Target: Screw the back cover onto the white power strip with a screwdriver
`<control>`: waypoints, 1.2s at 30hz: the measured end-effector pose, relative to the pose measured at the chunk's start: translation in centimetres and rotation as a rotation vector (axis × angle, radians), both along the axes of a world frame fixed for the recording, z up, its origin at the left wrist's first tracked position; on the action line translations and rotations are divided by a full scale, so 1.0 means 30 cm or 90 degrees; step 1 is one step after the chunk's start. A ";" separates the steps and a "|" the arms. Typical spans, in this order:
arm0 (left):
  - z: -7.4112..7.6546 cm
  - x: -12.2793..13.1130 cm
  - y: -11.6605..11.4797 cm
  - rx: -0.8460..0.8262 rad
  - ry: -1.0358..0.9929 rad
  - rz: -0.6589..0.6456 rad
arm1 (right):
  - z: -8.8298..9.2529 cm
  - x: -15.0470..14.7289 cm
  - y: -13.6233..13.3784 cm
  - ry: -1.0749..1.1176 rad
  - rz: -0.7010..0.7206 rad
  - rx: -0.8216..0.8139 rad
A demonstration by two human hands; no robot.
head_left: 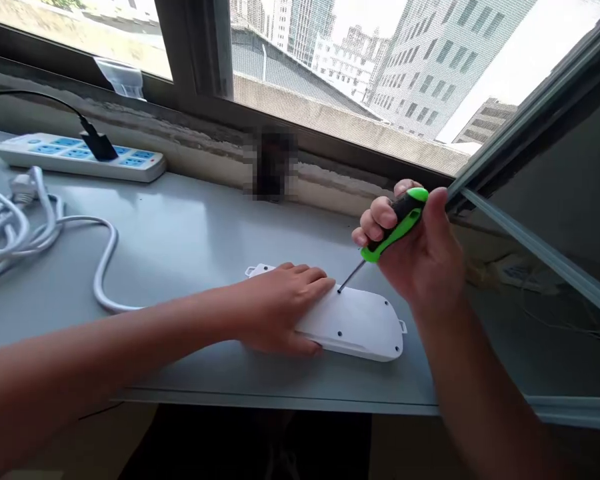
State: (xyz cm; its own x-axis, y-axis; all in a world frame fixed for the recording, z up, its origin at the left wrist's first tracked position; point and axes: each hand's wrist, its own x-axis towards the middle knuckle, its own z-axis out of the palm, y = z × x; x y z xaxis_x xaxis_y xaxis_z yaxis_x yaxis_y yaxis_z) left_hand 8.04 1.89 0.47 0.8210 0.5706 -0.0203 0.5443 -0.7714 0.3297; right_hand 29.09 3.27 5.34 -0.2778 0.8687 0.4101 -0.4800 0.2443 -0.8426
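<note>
A white power strip (pixel 365 320) lies bottom side up near the desk's front edge, with dark screw holes in its back and small mounting tabs at its ends. My left hand (pixel 293 307) lies across its left half and grips it, thumb along the near side and fingers over the far side. Closed around the green and black handle of a screwdriver (pixel 397 223) is my right hand (pixel 420 247), with the thumb near the handle's top. The slanted shaft reaches down to a screw hole at the strip's far edge. Whether the tip engages a screw is hidden.
A second power strip (pixel 80 157) with a black plug (pixel 99 143) stands by the wall. A white cord (pixel 105 260) runs from a coil and plug (pixel 24 187) to beneath my left forearm. The window frame (pixel 190 87) borders the back; a glass panel (pixel 545 253) stands right.
</note>
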 end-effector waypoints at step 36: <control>0.010 -0.010 0.002 -0.004 0.039 -0.021 | -0.002 -0.005 0.013 -0.012 -0.064 0.023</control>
